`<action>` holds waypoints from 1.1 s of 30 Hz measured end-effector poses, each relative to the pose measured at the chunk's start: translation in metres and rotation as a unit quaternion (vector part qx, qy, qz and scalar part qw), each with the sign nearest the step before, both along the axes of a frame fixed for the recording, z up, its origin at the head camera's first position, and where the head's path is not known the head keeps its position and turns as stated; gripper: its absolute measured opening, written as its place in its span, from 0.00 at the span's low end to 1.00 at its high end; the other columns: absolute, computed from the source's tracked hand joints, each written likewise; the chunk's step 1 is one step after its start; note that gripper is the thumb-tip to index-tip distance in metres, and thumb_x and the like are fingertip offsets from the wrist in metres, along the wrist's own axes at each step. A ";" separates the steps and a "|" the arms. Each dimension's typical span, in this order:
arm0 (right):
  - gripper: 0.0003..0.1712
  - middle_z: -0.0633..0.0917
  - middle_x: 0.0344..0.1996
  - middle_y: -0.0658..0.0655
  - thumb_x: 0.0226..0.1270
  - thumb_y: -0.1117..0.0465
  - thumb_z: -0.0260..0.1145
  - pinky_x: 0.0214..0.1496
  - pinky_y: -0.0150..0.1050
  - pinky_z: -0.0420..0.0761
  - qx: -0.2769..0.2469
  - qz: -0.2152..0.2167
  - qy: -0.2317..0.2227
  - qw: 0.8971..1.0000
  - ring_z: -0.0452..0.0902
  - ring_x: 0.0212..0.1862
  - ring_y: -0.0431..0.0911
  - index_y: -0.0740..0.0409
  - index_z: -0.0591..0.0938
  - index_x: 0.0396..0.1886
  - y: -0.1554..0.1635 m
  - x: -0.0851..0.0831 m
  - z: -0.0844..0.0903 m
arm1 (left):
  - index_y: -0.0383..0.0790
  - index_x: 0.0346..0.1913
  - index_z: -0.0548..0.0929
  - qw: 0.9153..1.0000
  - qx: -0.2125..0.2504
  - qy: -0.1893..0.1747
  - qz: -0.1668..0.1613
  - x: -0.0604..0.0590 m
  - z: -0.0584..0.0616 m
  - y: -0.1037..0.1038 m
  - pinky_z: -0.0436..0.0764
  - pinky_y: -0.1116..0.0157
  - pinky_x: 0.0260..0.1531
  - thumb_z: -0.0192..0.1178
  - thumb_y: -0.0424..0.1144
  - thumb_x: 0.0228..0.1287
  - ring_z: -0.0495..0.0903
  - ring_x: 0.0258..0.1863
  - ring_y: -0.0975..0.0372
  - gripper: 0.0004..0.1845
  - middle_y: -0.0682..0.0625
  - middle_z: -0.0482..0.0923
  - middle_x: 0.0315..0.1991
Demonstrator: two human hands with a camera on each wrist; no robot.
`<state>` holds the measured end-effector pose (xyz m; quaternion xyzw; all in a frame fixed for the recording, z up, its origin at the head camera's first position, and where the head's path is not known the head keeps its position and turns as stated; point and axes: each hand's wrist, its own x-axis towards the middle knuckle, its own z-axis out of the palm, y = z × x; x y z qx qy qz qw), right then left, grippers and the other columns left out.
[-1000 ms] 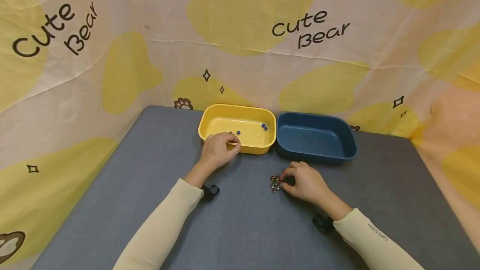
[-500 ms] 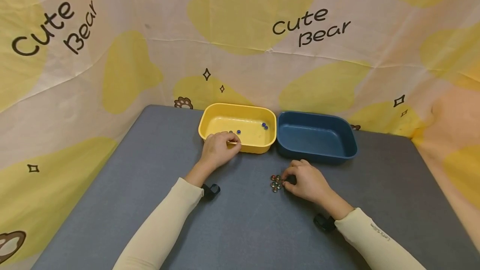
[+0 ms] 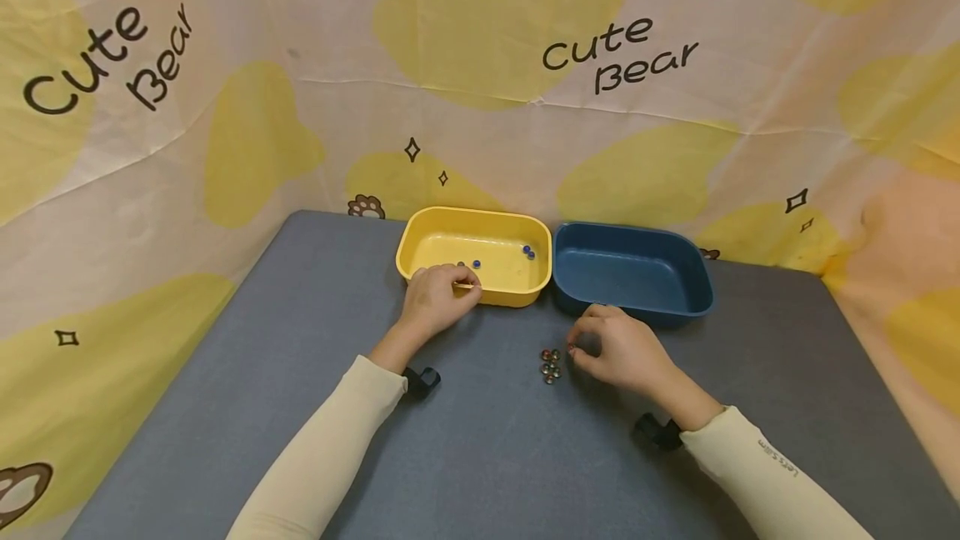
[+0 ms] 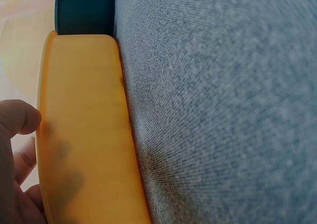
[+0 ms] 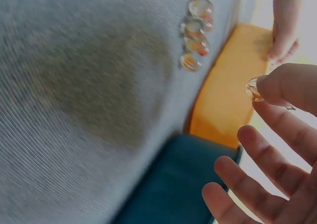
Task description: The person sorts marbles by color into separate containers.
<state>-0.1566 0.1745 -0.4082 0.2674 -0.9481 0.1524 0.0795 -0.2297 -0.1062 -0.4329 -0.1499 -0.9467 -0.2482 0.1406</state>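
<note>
A person's right hand (image 3: 622,350) is pinching a single glass bead (image 5: 253,89) just above the cluster (image 3: 551,365) on the grey table (image 3: 225,407), while the left hand (image 3: 438,298) is gripping the yellow tray's (image 3: 480,217) rim, seemingly steadying it.

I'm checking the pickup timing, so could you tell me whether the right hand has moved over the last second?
Yes. The right hand has moved away from the marbles on the table toward the blue tray, pinching one marble.
</note>
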 end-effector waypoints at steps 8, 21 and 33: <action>0.05 0.75 0.29 0.40 0.46 0.52 0.67 0.25 0.31 0.68 -0.009 -0.002 0.014 1.000 0.68 0.29 0.38 0.37 0.79 0.26 0.006 -0.005 0.018 | 0.63 0.24 0.80 1.000 0.001 -0.010 -0.011 0.000 0.003 -0.001 0.66 0.66 0.34 0.54 0.51 0.48 0.74 0.27 0.69 0.04 0.66 0.76 0.25; 0.04 0.77 0.33 0.41 0.49 0.52 0.65 0.28 0.37 0.70 -0.028 -0.036 0.039 0.998 0.71 0.38 0.44 0.37 0.80 0.27 0.030 -0.025 0.046 | 0.62 0.24 0.78 0.999 -0.019 -0.030 -0.038 -0.003 0.016 0.000 0.70 0.70 0.27 0.57 0.51 0.47 0.71 0.26 0.72 0.02 0.65 0.73 0.25; 0.05 0.79 0.34 0.49 0.49 0.53 0.65 0.28 0.40 0.72 -0.040 -0.071 0.010 0.997 0.73 0.36 0.44 0.41 0.81 0.29 0.050 -0.058 0.038 | 0.59 0.25 0.80 0.997 -0.041 0.023 -0.054 -0.003 0.016 0.002 0.68 0.70 0.25 0.58 0.47 0.45 0.70 0.25 0.68 0.02 0.63 0.72 0.23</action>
